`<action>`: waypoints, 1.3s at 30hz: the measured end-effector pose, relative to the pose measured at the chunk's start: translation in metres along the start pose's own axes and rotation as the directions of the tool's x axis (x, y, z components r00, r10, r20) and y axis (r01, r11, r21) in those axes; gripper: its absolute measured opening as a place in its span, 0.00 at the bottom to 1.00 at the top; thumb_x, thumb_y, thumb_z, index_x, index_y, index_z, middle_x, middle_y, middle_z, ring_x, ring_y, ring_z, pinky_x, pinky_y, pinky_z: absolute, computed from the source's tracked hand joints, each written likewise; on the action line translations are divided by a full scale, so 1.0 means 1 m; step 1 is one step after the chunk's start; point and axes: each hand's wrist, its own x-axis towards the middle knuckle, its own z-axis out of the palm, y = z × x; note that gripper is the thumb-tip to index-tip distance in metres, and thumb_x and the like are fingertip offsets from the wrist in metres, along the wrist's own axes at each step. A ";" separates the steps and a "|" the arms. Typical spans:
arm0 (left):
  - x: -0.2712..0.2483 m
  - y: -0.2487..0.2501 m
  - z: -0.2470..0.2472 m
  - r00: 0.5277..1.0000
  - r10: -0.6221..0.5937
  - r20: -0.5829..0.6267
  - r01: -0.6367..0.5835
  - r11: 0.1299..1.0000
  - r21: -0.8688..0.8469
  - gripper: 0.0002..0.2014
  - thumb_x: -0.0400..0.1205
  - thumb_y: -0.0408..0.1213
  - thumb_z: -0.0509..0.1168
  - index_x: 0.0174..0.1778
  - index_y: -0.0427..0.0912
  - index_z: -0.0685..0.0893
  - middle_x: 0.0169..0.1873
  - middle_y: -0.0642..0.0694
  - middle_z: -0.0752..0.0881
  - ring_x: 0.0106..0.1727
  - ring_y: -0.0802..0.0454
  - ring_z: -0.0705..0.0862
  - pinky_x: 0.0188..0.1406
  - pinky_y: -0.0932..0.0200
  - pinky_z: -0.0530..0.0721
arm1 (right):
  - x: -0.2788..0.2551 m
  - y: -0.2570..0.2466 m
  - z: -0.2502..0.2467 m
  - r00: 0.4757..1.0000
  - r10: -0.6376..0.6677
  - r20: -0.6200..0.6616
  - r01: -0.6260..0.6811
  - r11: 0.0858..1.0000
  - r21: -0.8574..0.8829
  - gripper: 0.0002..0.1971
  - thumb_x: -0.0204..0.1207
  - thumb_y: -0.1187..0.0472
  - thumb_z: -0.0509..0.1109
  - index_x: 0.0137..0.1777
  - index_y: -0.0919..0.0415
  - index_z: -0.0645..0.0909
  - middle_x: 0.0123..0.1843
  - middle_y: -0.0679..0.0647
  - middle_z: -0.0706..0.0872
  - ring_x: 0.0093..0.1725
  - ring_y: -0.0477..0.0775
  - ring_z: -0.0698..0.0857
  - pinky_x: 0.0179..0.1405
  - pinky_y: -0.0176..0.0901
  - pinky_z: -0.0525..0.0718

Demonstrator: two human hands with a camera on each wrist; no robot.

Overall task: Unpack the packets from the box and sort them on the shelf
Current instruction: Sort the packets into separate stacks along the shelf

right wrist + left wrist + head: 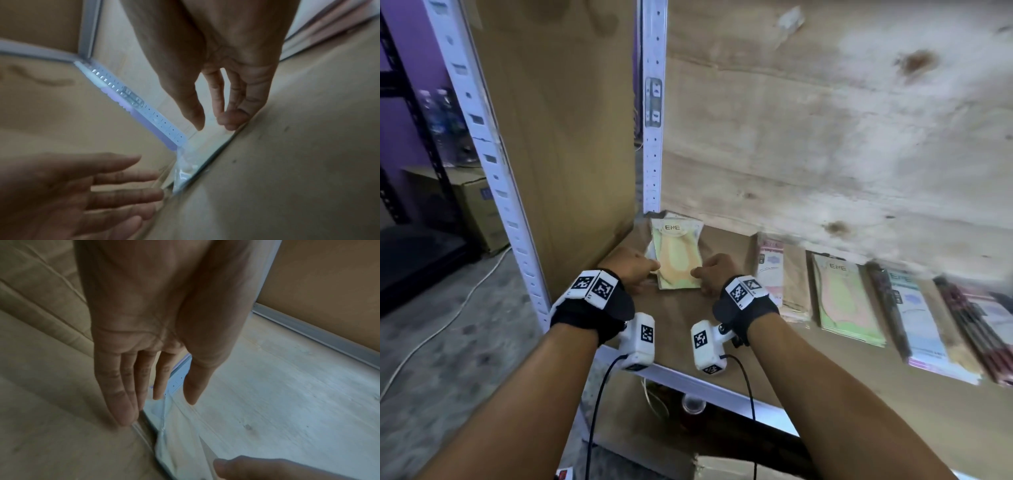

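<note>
Head view: both hands at a stack of packets in the far left corner of the shelf.

The shelf (842,383) is a brown board on a white slotted frame, with a plywood back (825,120) and a cardboard panel (558,137) on its left side. To the right, a row of other packets (849,301) lies flat along the back. The stack of packets (678,257), clear sleeves with peach and green contents marked "ENE", lies by the white corner post (654,102). The left hand (631,265) is at the stack's left edge; in the left wrist view its fingers (121,394) are straight, so this grip is released, with the tips at the packet edge. The right hand (714,270) is at the stack's right edge; in the right wrist view its fingers (230,120) are bent at that edge, thumb apart, but whether they grasp it I cannot tell.
</note>
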 end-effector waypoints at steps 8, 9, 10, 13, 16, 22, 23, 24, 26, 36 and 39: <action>0.000 0.004 0.015 0.999 -0.044 0.029 0.048 0.987 -0.155 0.15 0.84 0.37 0.68 0.62 0.31 0.82 0.46 0.35 0.86 0.41 0.42 0.88 0.46 0.49 0.90 | -0.001 -0.001 -0.013 0.997 -0.067 -0.026 0.058 0.960 -0.275 0.12 0.66 0.59 0.77 0.43 0.66 0.83 0.42 0.58 0.86 0.34 0.55 0.82 0.34 0.41 0.79; -0.001 0.005 0.016 0.998 -0.052 0.033 0.057 0.984 -0.167 0.15 0.84 0.36 0.68 0.62 0.30 0.82 0.51 0.32 0.86 0.43 0.41 0.87 0.47 0.48 0.90 | 0.001 -0.001 -0.013 0.998 -0.063 -0.023 0.054 0.959 -0.278 0.11 0.66 0.59 0.78 0.42 0.67 0.83 0.42 0.58 0.87 0.33 0.55 0.82 0.34 0.41 0.79; -0.002 0.007 0.017 0.998 -0.060 0.036 0.065 0.983 -0.174 0.15 0.84 0.36 0.68 0.62 0.29 0.82 0.55 0.29 0.86 0.44 0.39 0.87 0.49 0.47 0.90 | 0.003 0.000 -0.014 0.999 -0.048 -0.015 0.041 0.959 -0.282 0.13 0.66 0.59 0.79 0.44 0.67 0.84 0.42 0.58 0.88 0.34 0.55 0.83 0.34 0.41 0.79; -0.004 0.010 0.019 0.997 -0.071 0.035 0.075 0.986 -0.149 0.15 0.84 0.36 0.67 0.59 0.27 0.81 0.53 0.28 0.87 0.39 0.40 0.86 0.39 0.52 0.90 | 0.005 -0.001 -0.021 1.000 0.016 0.026 -0.007 0.951 -0.310 0.22 0.67 0.55 0.81 0.56 0.68 0.83 0.45 0.56 0.85 0.41 0.56 0.82 0.32 0.41 0.78; -0.004 0.010 0.019 0.994 -0.093 0.063 0.100 0.985 -0.138 0.15 0.85 0.37 0.66 0.59 0.28 0.80 0.46 0.32 0.86 0.33 0.44 0.86 0.31 0.56 0.89 | 0.007 0.000 -0.034 0.994 0.042 0.105 -0.020 0.980 -0.198 0.27 0.70 0.53 0.80 0.66 0.65 0.81 0.51 0.57 0.82 0.47 0.55 0.80 0.46 0.46 0.83; -0.007 0.012 0.025 0.988 -0.112 0.106 0.134 0.965 -0.226 0.13 0.81 0.43 0.69 0.52 0.36 0.81 0.40 0.39 0.88 0.26 0.48 0.87 0.24 0.61 0.88 | -0.018 -0.003 -0.064 0.980 -0.003 0.199 -0.029 0.987 0.156 0.08 0.73 0.64 0.79 0.42 0.58 0.81 0.29 0.54 0.69 0.23 0.49 0.67 0.25 0.42 0.68; -0.008 0.015 0.026 0.992 -0.091 0.083 0.110 0.958 -0.266 0.12 0.81 0.44 0.70 0.51 0.38 0.81 0.39 0.40 0.88 0.25 0.50 0.88 0.22 0.62 0.88 | -0.025 -0.002 -0.070 0.979 -0.007 0.205 -0.031 0.982 0.184 0.09 0.73 0.64 0.79 0.40 0.61 0.80 0.30 0.54 0.72 0.24 0.49 0.69 0.25 0.41 0.71; -0.008 0.018 0.028 0.997 -0.061 0.042 0.071 0.951 -0.301 0.13 0.81 0.45 0.70 0.52 0.39 0.81 0.38 0.42 0.88 0.25 0.50 0.88 0.20 0.62 0.87 | -0.032 -0.001 -0.078 0.975 -0.008 0.221 -0.039 0.977 0.208 0.09 0.74 0.64 0.79 0.40 0.63 0.80 0.31 0.55 0.74 0.24 0.49 0.71 0.25 0.40 0.73; -0.007 0.026 0.029 0.999 0.009 -0.047 -0.025 0.933 -0.359 0.13 0.82 0.46 0.69 0.55 0.43 0.81 0.39 0.44 0.87 0.29 0.49 0.87 0.19 0.61 0.87 | -0.047 0.005 -0.095 0.964 -0.008 0.268 -0.060 0.968 0.245 0.09 0.76 0.63 0.77 0.42 0.65 0.79 0.32 0.56 0.78 0.23 0.49 0.72 0.24 0.39 0.74; -0.025 0.053 0.061 0.962 0.247 -0.116 -0.273 0.868 -0.415 0.17 0.76 0.45 0.77 0.55 0.38 0.90 0.48 0.40 0.92 0.43 0.46 0.91 0.44 0.52 0.89 | -0.110 0.060 -0.186 0.934 -0.090 0.346 0.021 0.980 0.197 0.05 0.81 0.65 0.71 0.54 0.66 0.82 0.51 0.63 0.80 0.45 0.59 0.72 0.26 0.36 0.75; -0.040 0.063 0.083 0.943 0.317 -0.102 -0.333 0.881 -0.335 0.17 0.74 0.48 0.78 0.53 0.42 0.92 0.47 0.43 0.93 0.52 0.46 0.91 0.55 0.52 0.86 | -0.121 0.077 -0.207 0.952 -0.080 0.295 0.058 0.995 0.083 0.09 0.80 0.59 0.73 0.54 0.64 0.84 0.48 0.65 0.76 0.45 0.58 0.72 0.26 0.34 0.76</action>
